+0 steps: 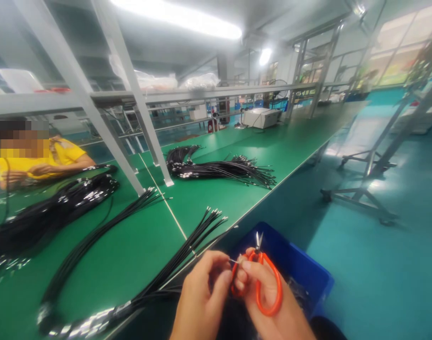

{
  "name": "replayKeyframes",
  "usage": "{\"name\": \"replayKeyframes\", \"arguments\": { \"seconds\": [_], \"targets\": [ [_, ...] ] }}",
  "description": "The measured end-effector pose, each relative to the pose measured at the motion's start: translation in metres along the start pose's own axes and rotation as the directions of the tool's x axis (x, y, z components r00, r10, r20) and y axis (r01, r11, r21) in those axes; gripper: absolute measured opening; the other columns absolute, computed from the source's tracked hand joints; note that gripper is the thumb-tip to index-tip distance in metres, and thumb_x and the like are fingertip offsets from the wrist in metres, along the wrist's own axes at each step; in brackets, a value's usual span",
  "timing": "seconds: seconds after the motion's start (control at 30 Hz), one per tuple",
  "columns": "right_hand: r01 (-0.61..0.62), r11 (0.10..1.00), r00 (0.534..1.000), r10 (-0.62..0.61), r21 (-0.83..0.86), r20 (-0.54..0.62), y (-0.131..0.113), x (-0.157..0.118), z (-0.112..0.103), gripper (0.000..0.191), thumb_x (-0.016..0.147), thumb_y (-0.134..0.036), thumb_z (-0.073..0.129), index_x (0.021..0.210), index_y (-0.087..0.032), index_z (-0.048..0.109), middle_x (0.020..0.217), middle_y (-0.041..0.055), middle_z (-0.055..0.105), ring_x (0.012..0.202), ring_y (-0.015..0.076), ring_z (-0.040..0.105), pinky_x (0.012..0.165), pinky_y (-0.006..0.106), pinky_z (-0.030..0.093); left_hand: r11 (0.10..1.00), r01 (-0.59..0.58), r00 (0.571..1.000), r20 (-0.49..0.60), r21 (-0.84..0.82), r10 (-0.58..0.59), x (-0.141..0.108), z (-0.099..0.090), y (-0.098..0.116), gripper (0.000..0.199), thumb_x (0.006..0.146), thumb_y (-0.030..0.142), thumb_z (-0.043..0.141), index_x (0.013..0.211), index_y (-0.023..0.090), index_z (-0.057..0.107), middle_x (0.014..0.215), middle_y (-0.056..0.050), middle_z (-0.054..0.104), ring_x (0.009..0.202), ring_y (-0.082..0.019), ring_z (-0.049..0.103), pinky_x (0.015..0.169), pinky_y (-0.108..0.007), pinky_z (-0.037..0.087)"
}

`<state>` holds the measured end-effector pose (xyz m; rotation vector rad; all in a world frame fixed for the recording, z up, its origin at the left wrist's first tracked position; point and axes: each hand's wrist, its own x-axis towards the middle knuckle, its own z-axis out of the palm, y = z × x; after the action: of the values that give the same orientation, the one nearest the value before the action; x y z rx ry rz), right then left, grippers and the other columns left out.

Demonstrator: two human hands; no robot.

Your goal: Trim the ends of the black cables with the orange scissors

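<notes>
My left hand (207, 288) is closed, thumb and fingers pinching the end of a cable. Its thin pale tip (233, 261) runs across to the fingertips of my right hand (260, 283). Hooked in that right hand is a pair of scissors (279, 288) with orange handles, the blades pointing up and a little apart. Right thumb and forefinger also press together at the pale tip. Beside my left hand lies a bundle of black cables (177, 259), bent in a loop and wrapped near the bend, with light-coloured ends fanned out. My fingers partly hide the held cable.
Below my hands is a blue bin (308, 264). More black cable bundles lie on the green table (205, 200), one farther back (219, 170) and a large pile at left (56, 203). Shelf posts (145, 108) rise from the table. A person in yellow (67, 153) sits across.
</notes>
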<state>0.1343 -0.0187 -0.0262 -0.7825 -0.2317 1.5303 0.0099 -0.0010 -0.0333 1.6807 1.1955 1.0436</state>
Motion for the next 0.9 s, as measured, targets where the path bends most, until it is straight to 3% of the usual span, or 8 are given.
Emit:
{"name": "replayKeyframes", "arguments": {
  "seconds": [0.1,0.3,0.43,0.53,0.63,0.77,0.9],
  "targets": [
    [0.012,0.999,0.998,-0.009,-0.049,0.057,0.0,-0.001,0.002,0.012,0.062,-0.019,0.072,0.062,-0.02,0.06,0.055,-0.0024,0.055,0.054,0.0133,0.048,0.051,0.023,0.042,0.973,0.108,0.985,0.153,-0.205,-0.077,-0.002,0.004,-0.001,0.007,0.083,0.024,0.055,0.083,0.02,0.062,0.075,-0.002,0.068,0.068,-0.018,0.063,0.066,-0.026,0.049],
    [0.156,0.981,0.988,-0.157,-0.111,0.002,0.003,0.0,0.002,0.026,0.067,-0.021,0.074,0.088,-0.022,0.058,0.073,-0.0012,0.065,0.055,0.0105,0.049,0.054,0.022,0.042,0.931,0.144,0.988,0.105,-0.335,-0.115,0.0,0.004,-0.002,0.013,0.077,0.027,0.064,0.07,0.017,0.062,0.066,0.001,0.063,0.06,-0.013,0.054,0.057,-0.021,0.043],
    [0.192,0.966,0.981,-0.183,-0.173,0.067,0.006,0.004,0.002,0.025,0.065,-0.02,0.073,0.085,-0.021,0.058,0.066,-0.0024,0.061,0.055,0.0116,0.05,0.053,0.022,0.043,0.918,0.161,0.985,0.12,-0.363,-0.125,0.0,0.004,-0.004,0.02,0.076,0.034,0.065,0.069,0.016,0.061,0.063,0.001,0.06,0.056,-0.011,0.05,0.052,-0.019,0.039],
    [0.271,0.926,0.962,-0.271,-0.264,0.034,0.008,0.005,-0.002,0.025,0.065,-0.021,0.072,0.085,-0.023,0.058,0.063,-0.0038,0.061,0.047,0.0099,0.048,0.045,0.02,0.039,0.895,0.201,0.977,0.145,-0.397,-0.155,0.0,0.004,-0.007,0.023,0.076,0.037,0.066,0.071,0.016,0.06,0.061,0.002,0.057,0.053,-0.01,0.046,0.05,-0.018,0.037],
    [0.402,0.826,0.898,-0.439,-0.395,-0.005,0.01,0.005,-0.009,0.025,0.067,-0.021,0.071,0.089,-0.026,0.059,0.074,-0.0021,0.066,0.053,0.0116,0.054,0.048,0.021,0.043,0.867,0.237,0.97,0.151,-0.439,-0.189,0.001,0.003,-0.009,0.024,0.075,0.038,0.067,0.07,0.016,0.058,0.059,0.003,0.054,0.052,-0.009,0.043,0.05,-0.018,0.036],
    [0.544,0.608,0.816,-0.543,-0.579,0.196,0.014,0.007,-0.019,0.02,0.072,-0.02,0.068,0.09,-0.026,0.06,0.085,0.0023,0.07,0.072,0.0176,0.064,0.063,0.026,0.051,0.876,0.232,0.97,0.169,-0.423,-0.175,0.002,0.002,-0.008,0.023,0.074,0.035,0.068,0.069,0.016,0.057,0.059,0.005,0.049,0.053,-0.008,0.041,0.05,-0.017,0.034],
    [0.608,0.413,0.734,-0.619,-0.678,0.28,0.017,0.008,-0.019,0.02,0.075,-0.018,0.066,0.09,-0.029,0.059,0.074,-0.0021,0.067,0.066,0.0171,0.065,0.062,0.026,0.051,0.872,0.221,0.972,0.176,-0.438,-0.158,0.0,0.003,-0.006,0.02,0.076,0.034,0.068,0.074,0.016,0.06,0.063,0.004,0.055,0.056,-0.009,0.045,0.053,-0.018,0.037]
  ]
}}
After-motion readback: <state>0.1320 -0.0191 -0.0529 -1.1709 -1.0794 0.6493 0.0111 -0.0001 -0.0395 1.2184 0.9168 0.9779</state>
